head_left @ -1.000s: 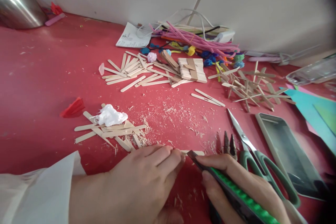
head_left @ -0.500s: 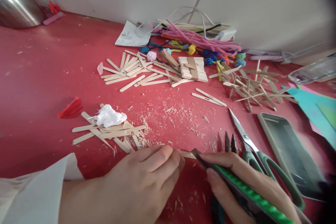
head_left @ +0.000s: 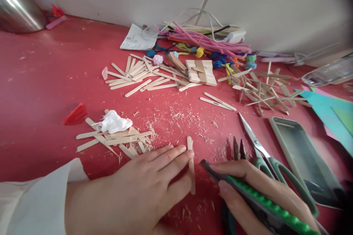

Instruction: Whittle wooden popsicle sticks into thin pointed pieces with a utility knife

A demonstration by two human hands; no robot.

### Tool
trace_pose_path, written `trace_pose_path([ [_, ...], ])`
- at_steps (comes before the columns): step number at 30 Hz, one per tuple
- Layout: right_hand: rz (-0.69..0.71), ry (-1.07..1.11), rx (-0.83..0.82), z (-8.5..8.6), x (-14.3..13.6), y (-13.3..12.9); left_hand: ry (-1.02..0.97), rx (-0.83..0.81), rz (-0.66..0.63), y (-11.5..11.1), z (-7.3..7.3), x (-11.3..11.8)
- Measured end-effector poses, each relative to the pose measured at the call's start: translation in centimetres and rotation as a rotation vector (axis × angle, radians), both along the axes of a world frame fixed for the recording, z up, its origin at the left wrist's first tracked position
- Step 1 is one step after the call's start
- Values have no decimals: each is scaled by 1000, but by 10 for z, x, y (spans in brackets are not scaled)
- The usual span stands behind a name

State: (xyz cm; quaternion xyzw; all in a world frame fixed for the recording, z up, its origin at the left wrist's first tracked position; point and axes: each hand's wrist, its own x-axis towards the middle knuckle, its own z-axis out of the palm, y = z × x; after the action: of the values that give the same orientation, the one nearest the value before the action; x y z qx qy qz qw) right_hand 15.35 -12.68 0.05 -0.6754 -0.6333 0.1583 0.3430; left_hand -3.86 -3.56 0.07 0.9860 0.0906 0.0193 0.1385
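A wooden craft stick [head_left: 190, 147] lies lengthwise away from me on the red table. My left hand [head_left: 149, 183] is over its left side, fingertips on the stick and holding it; the thumb is mostly hidden. Just to the right, my right hand [head_left: 256, 191] grips a box cutter [head_left: 248, 198] with a green ridged handle. Its blade tip points at the stick, with a small gap between them. Beneath the right hand, pliers [head_left: 239, 149] show only their dark jaws and part of a handle. Wood shavings [head_left: 182, 117] are scattered around both hands.
Scissors [head_left: 257, 145] and a phone [head_left: 303, 161] lie to the right. Craft sticks with white crumpled material [head_left: 114, 121] are at left. Farther back are loose sticks [head_left: 138, 73], a bundled stack [head_left: 201, 72], pink pipe cleaners [head_left: 204, 40] and a stick structure [head_left: 267, 90].
The craft stick has turned from pointing sideways under the blade to lying lengthwise. My left fingers have straightened somewhat, and the box cutter has come away from the stick.
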Motion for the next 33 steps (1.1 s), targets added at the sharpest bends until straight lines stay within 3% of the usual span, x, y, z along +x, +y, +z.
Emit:
trace_pose_path([
  [19, 48, 15, -79, 3, 3, 5, -55, -78, -7, 6, 3, 2],
  [24, 38, 33, -84, 3, 2, 5, -91, -27, 40, 4, -3, 2],
  [33, 44, 26, -101, 3, 1, 3, -82, 79, 60, -7, -2, 3],
])
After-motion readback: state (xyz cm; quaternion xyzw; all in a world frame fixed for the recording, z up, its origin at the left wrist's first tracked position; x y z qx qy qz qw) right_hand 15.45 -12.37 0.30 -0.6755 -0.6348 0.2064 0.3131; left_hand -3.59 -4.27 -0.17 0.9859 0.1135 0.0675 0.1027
